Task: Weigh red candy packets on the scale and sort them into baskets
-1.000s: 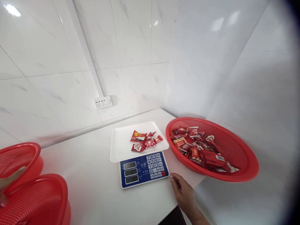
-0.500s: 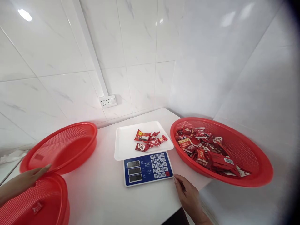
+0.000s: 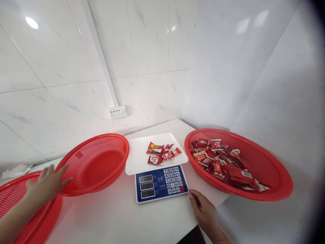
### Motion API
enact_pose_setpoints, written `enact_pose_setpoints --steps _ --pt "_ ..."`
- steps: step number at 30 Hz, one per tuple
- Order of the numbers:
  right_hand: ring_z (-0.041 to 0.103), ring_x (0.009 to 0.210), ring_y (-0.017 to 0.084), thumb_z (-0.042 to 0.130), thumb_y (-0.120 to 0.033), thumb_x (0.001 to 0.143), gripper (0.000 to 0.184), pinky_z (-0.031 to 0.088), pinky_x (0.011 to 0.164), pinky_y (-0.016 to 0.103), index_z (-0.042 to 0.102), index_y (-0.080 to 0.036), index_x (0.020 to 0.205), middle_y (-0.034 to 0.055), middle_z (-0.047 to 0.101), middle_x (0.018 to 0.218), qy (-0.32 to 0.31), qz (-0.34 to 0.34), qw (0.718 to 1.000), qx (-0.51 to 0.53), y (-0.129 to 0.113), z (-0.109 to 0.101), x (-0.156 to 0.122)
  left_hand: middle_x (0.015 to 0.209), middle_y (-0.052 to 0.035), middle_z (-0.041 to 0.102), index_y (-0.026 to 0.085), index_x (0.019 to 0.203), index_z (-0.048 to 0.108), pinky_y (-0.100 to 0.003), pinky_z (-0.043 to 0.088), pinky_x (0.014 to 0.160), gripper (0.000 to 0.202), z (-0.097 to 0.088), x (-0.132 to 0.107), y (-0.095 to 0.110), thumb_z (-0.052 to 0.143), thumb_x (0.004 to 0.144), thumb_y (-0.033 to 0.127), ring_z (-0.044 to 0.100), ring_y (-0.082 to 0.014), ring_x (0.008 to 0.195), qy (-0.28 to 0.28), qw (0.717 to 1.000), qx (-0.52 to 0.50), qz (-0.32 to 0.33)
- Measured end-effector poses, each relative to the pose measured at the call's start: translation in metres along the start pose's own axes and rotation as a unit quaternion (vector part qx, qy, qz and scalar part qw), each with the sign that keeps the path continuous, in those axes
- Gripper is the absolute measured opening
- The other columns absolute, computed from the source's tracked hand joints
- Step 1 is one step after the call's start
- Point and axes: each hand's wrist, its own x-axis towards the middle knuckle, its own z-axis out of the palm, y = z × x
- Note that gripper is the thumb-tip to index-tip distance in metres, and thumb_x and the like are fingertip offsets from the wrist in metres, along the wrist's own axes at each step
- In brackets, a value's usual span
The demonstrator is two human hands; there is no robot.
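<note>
A: What is carried by the tabletop (image 3: 101,218)?

B: Three red baskets and a scale. The right-hand basket (image 3: 264,159) is seen beside the scale, partly reaching past the tabletop's edge. The middle basket (image 3: 103,171) is set at the scale's other side, and its rim is overlapped in view with that of the left-hand basket (image 3: 49,218).

A: And the scale (image 3: 161,184)?

B: It is placed between the right-hand and middle baskets, its blue keypad faced toward the wearer. Behind the keypad, a white tray (image 3: 134,156) is borne on it.

A: How are the hands held?

B: The left hand (image 3: 45,186) is stretched out at the adjoining rims of the middle and left-hand baskets, its fingers spread wide; whether a rim is touched cannot be told. The right hand (image 3: 204,213) is kept at the scale's near right corner, fingers curled in; whether the corner is pinched cannot be told.

A: The smallest things?

B: Some red wrapped sweets (image 3: 167,156) are gathered on the tray, toward its right side. Many more packets (image 3: 238,173) are heaped in the right-hand basket.
</note>
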Motion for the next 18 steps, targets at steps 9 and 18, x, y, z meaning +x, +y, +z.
enact_pose_setpoints --steps 9,18 --pt "0.063 0.062 0.017 0.043 -0.047 0.083 0.033 0.051 0.057 0.025 0.054 -0.021 0.1 0.0015 0.065 0.07 -0.036 0.107 0.991 0.072 0.0 0.0 0.006 0.128 -0.0043 0.052 0.024 0.123 0.05 -0.032 0.038 0.096 0.039 -0.018 -0.015 0.207 0.032 0.091 0.037 0.048 -0.02 0.116 -0.189 0.895 -0.227 0.335" --pt "0.061 0.066 0.017 0.045 -0.049 0.081 0.038 0.049 0.06 0.025 0.054 -0.019 0.103 0.0019 0.063 0.071 -0.046 0.155 0.978 0.13 0.008 0.003 0.003 0.106 -0.0123 0.056 0.016 0.092 0.06 -0.041 0.04 0.087 0.024 0.013 0.0 0.271 0.059 0.076 0.034 0.049 -0.0302 0.105 -0.16 0.913 -0.22 0.304"
